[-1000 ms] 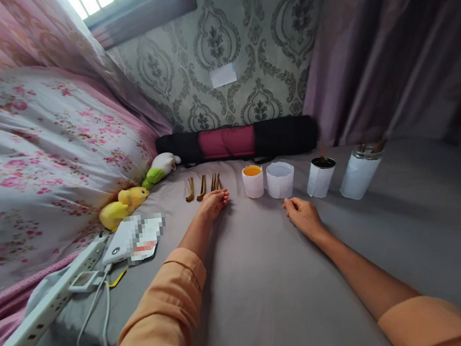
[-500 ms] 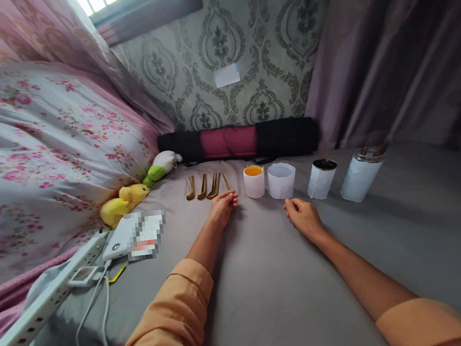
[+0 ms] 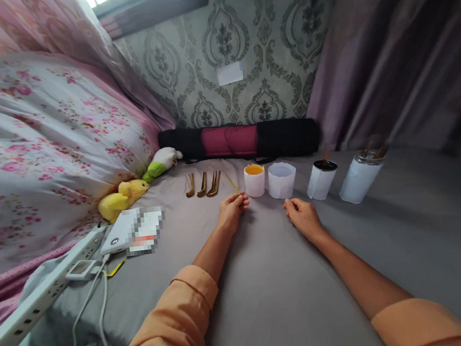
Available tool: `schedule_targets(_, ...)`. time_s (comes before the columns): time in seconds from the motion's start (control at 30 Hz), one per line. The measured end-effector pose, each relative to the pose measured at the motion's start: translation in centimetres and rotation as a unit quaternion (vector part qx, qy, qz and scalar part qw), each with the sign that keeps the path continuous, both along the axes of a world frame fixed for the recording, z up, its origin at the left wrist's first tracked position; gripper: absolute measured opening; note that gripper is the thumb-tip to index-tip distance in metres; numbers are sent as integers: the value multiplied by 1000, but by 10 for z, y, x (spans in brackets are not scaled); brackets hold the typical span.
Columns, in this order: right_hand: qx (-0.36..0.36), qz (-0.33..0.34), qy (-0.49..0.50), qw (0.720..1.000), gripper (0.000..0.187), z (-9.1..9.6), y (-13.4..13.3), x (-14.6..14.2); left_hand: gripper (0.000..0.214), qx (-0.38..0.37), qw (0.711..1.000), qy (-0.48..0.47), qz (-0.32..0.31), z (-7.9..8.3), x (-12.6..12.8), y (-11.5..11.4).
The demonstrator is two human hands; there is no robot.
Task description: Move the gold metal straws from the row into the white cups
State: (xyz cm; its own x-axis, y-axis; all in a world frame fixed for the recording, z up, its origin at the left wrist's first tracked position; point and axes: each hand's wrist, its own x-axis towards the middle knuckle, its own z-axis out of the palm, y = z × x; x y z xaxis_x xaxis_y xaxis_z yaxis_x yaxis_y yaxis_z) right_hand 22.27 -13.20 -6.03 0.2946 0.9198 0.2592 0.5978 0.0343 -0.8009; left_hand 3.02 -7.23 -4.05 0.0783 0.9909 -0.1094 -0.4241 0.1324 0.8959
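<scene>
My left hand [image 3: 232,210] pinches the near end of a thin golden utensil [image 3: 232,182] just left of a white cup with orange contents [image 3: 254,180]. Three more golden utensils [image 3: 203,184] lie in a row on the grey sheet further left. My right hand [image 3: 302,214] rests on the sheet with loosely curled fingers and nothing in it, just in front of an empty white cup [image 3: 282,179]. To the right stand a cup with dark contents [image 3: 321,178] and a jar holding sticks [image 3: 359,176].
A floral duvet [image 3: 39,139] piles up on the left, with yellow and green plush toys [image 3: 122,194] at its foot. A power strip [image 3: 40,297], cables and a phone [image 3: 131,234] lie near left. A black and red roll [image 3: 239,140] lines the wall.
My left hand has moved right from the row of utensils and drawn one golden utensil out with it towards the orange cup. My right hand has stayed put.
</scene>
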Motion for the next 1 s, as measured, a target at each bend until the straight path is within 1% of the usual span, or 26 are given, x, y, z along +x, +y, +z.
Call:
schedule_targets(0.13,-1,0,2,1000,44,1,-1,-1,11,7,1000,9,0,-2,2,-5)
schedule_targets(0.27,-4,1,9,1000,43,4,-1,-1,18,26,999,24,7,-4,4,-10)
schedule_targets(0.5,4,5,14,1000,41,4,-2,-2,26,68,995,68,18,-1,8,-20)
schedule_targets(0.77,10,21,35,999,42,7,-5,-3,28,125,984,125,38,-3,9,-24)
schedule_targets(1.0,1,30,60,998,39,11,-7,-5,30,156,966,204,45,-4,8,-26)
